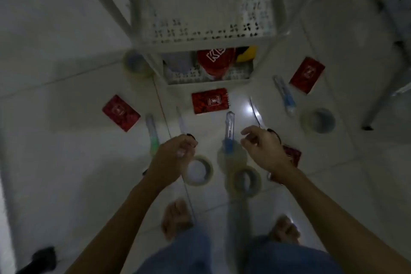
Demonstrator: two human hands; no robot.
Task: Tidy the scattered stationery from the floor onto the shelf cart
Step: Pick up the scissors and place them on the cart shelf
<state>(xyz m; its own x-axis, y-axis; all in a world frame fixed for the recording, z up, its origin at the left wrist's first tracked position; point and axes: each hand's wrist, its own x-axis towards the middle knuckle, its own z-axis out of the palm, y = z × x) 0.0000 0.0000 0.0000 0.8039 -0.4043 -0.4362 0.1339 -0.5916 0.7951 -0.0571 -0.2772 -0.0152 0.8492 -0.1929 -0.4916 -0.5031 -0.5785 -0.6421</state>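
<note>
Blue cutter point(229, 131): lies on the floor point(66, 162) at centre, between the hands; long axis 12 to 6 o'clock, clear tip toward the shelf cart point(206, 40) at 12.
Handling: probably light, stiff, smooth plastic; pinch the blue body, clear of the blade end.
Tape rolls point(198, 170): at 6 o'clock of the cutter, flat; light, easy by the rim.
Left hand point(175, 155): loosely curled, grasping nothing visible.
Right hand point(264, 149): relaxed, released, holding nothing.
Notebook point(210, 100): at 12 o'clock, just before the cart.

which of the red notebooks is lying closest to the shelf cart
The middle red notebook, lying just in front of the shelf cart's bottom tray. The left red notebook and the right red notebook lie further out to the sides.
</note>
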